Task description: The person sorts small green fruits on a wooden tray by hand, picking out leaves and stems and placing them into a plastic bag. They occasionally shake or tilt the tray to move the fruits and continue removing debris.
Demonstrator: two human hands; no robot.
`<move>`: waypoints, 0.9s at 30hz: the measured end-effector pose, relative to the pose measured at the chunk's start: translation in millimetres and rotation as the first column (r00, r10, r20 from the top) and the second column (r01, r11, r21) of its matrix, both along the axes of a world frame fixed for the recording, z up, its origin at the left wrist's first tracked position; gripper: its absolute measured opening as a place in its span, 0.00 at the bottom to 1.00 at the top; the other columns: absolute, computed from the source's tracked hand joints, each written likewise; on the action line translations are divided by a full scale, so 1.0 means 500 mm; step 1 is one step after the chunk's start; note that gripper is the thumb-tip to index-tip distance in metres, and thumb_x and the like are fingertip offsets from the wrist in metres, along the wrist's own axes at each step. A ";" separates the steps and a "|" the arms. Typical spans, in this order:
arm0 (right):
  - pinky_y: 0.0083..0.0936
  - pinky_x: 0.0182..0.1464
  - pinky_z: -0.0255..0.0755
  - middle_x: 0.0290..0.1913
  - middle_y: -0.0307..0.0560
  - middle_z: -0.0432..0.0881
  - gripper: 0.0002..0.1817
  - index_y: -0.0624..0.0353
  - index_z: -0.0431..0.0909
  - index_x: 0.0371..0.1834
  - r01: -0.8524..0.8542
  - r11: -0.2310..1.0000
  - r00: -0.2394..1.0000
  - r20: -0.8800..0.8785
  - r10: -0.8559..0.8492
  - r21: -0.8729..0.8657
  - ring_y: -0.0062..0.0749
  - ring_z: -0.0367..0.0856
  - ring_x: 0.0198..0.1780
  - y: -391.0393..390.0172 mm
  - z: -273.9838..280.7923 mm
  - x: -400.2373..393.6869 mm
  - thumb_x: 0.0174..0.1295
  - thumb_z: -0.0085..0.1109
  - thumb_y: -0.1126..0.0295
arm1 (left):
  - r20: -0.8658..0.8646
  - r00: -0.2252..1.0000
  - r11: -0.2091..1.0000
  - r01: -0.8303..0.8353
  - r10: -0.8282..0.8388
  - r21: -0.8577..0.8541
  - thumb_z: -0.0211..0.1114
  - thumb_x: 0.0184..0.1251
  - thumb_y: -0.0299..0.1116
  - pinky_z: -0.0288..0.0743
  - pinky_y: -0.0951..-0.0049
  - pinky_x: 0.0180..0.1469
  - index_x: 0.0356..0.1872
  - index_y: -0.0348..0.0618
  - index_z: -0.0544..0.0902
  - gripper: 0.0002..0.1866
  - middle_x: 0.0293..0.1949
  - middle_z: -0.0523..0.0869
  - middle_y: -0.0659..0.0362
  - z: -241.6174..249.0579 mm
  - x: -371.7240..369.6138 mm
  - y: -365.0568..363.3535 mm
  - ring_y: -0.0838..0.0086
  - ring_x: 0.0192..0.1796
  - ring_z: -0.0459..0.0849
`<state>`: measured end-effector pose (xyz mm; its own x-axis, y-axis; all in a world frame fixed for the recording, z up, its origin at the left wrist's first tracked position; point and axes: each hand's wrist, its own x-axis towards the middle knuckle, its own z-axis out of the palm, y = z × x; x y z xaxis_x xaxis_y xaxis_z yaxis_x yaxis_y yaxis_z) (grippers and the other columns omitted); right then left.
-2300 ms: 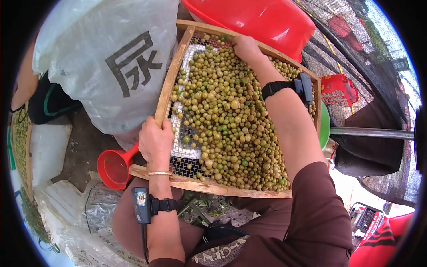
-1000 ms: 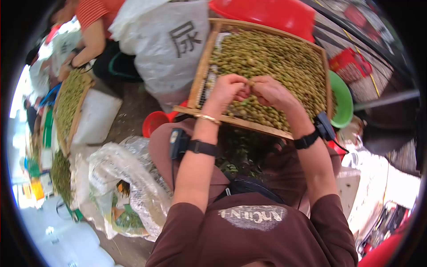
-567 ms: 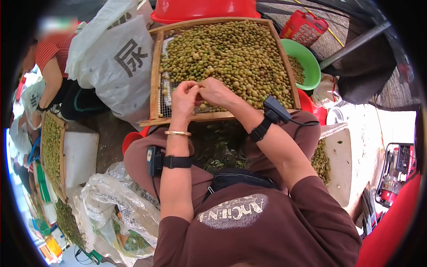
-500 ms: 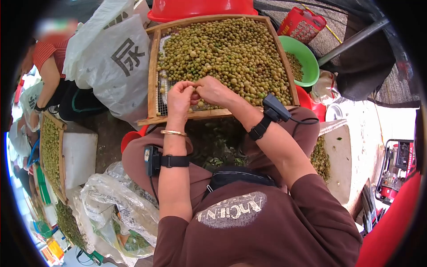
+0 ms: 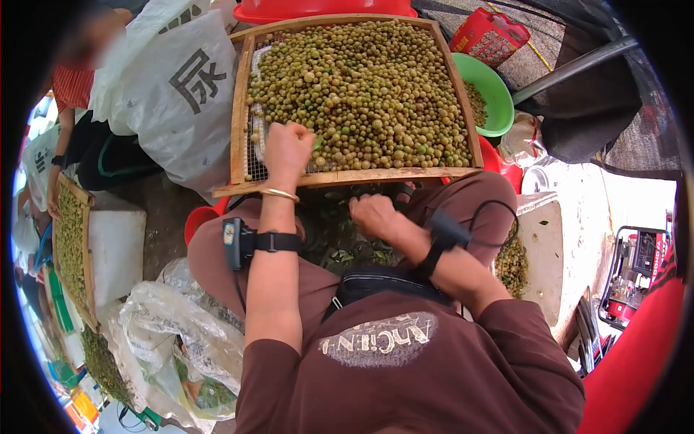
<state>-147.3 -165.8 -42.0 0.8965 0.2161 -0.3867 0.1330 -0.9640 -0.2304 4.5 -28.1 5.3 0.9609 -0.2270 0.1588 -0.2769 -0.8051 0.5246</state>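
A wood-framed mesh tray lies across the front of my lap, heaped with small round green-brown fruits. My left hand is over its near left corner, fingers curled together at the edge of the heap. A small green leaf shows right beside those fingertips. My right hand is closed too, below the tray's near rail and above the gap between my knees. What either hand holds is hidden by the fingers.
A green bowl with some fruits stands right of the tray, a red basin behind it. White plastic sacks crowd the left. Another person's arm reaches toward a second fruit tray. Leaves litter the ground between my knees.
My hands were together over the tray's near edge and are now apart. The right has come back and down over my lap; the left stays at the fruits' edge.
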 end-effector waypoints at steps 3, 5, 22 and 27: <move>0.39 0.41 0.74 0.31 0.56 0.81 0.12 0.63 0.80 0.31 0.083 0.881 0.996 -0.021 -0.083 0.467 0.51 0.81 0.35 -0.011 0.007 0.002 0.49 0.61 0.64 | -0.023 0.999 0.988 -0.020 0.024 0.152 0.64 0.50 0.38 0.74 0.59 0.40 0.26 0.45 0.84 0.09 0.34 0.79 0.49 -0.022 -0.027 -0.036 0.56 0.39 0.79; 0.39 0.40 0.74 0.30 0.56 0.81 0.11 0.62 0.80 0.30 0.109 0.884 0.993 -0.014 -0.115 0.454 0.51 0.80 0.35 -0.020 0.054 0.017 0.50 0.59 0.65 | 0.024 1.000 0.994 -0.016 0.013 0.107 0.64 0.52 0.37 0.74 0.59 0.39 0.28 0.45 0.84 0.08 0.35 0.78 0.50 -0.048 -0.025 -0.038 0.57 0.38 0.79; 0.38 0.45 0.71 0.32 0.53 0.79 0.08 0.60 0.81 0.26 0.084 0.701 0.796 0.376 -0.475 0.708 0.47 0.76 0.44 0.008 0.113 0.236 0.52 0.52 0.71 | -0.475 0.879 0.506 -0.393 -0.038 -0.768 0.59 0.58 0.26 0.70 0.86 0.24 0.37 0.41 0.80 0.07 0.27 0.83 0.63 0.038 -0.004 0.041 0.82 0.25 0.81; 0.36 0.46 0.73 0.37 0.51 0.82 0.08 0.56 0.84 0.26 0.205 0.731 0.788 0.334 -0.518 0.650 0.48 0.78 0.44 -0.068 0.149 0.294 0.49 0.54 0.69 | -0.428 0.896 0.633 -0.261 -0.123 -0.729 0.56 0.55 0.22 0.68 0.82 0.26 0.35 0.35 0.80 0.08 0.27 0.81 0.62 0.048 -0.047 0.027 0.80 0.25 0.77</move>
